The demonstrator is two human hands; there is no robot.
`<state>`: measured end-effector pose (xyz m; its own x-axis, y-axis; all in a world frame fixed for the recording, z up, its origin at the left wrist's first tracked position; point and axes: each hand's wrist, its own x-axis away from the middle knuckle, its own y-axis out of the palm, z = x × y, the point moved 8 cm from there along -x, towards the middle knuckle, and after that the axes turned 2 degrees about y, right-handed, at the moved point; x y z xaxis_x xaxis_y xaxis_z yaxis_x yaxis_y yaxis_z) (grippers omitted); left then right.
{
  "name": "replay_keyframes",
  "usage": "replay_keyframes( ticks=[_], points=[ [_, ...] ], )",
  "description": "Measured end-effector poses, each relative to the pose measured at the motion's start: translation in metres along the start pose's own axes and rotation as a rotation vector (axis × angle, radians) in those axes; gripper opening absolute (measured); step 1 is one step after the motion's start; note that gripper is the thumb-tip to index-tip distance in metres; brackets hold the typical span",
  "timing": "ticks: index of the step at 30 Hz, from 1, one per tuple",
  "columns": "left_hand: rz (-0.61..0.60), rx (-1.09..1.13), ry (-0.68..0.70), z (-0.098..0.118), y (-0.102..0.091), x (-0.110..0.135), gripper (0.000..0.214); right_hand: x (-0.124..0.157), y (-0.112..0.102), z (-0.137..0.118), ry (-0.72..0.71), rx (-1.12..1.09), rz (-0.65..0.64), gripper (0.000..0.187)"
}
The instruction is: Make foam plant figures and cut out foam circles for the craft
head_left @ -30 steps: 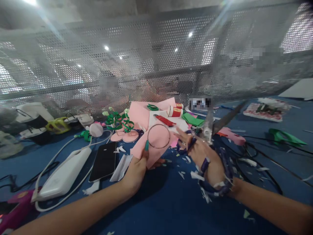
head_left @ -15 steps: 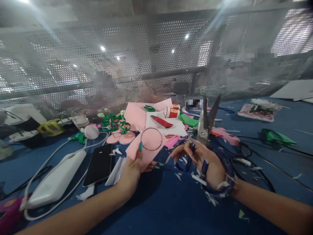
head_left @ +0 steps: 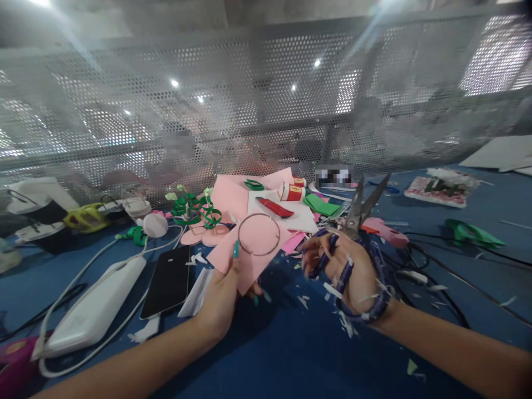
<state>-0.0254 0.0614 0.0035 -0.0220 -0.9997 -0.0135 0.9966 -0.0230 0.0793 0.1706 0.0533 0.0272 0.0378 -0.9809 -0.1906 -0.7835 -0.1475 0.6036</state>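
Note:
My left hand (head_left: 224, 288) pinches a piece of pink paper (head_left: 222, 256) between thumb and fingers, raised above the table. A dark ring (head_left: 259, 255), perhaps a thin hoop or a drawn circle, shows on the paper's face. My right hand (head_left: 353, 271) is closed round the dark blue handles of a pair of scissors (head_left: 354, 220). Their metal blades point up and away, spread apart, well to the right of the paper. Just beyond the pink paper lie a red folding knife (head_left: 274, 207) and a white sheet (head_left: 301, 220).
A black phone (head_left: 167, 282) and a white power bank (head_left: 95, 305) with cables lie left. Green curled decorations on pink discs (head_left: 193, 236) stand behind. Red-and-white rolls (head_left: 292, 192), green paper (head_left: 322, 205) and a pink glue gun (head_left: 388, 233) lie beyond my hands. Paper scraps litter the table (head_left: 282, 354).
The pink paper has turned slightly and its circle now faces me more fully. My right hand has rolled a little, and the scissor blades have swung to the right and lower.

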Motion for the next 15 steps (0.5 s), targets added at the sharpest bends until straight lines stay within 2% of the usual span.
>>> replay_keyframes(
  ticks=[3,6,10,15],
  points=[
    [0.085,0.095,-0.003,0.0,-0.007,0.0,0.042,0.007,0.005,0.014,0.104,0.028,-0.018,0.042],
    [0.125,0.133,0.019,0.004,-0.011,0.002,0.054,0.014,0.016,0.031,0.281,0.063,-0.11,0.048],
    [0.114,0.1,0.026,0.006,-0.011,0.005,0.036,0.021,0.023,0.041,0.385,0.113,-0.195,0.049],
    [0.101,0.11,0.153,0.012,-0.014,0.01,0.033,0.025,0.024,0.046,0.453,0.177,-0.184,0.049]
  ],
)
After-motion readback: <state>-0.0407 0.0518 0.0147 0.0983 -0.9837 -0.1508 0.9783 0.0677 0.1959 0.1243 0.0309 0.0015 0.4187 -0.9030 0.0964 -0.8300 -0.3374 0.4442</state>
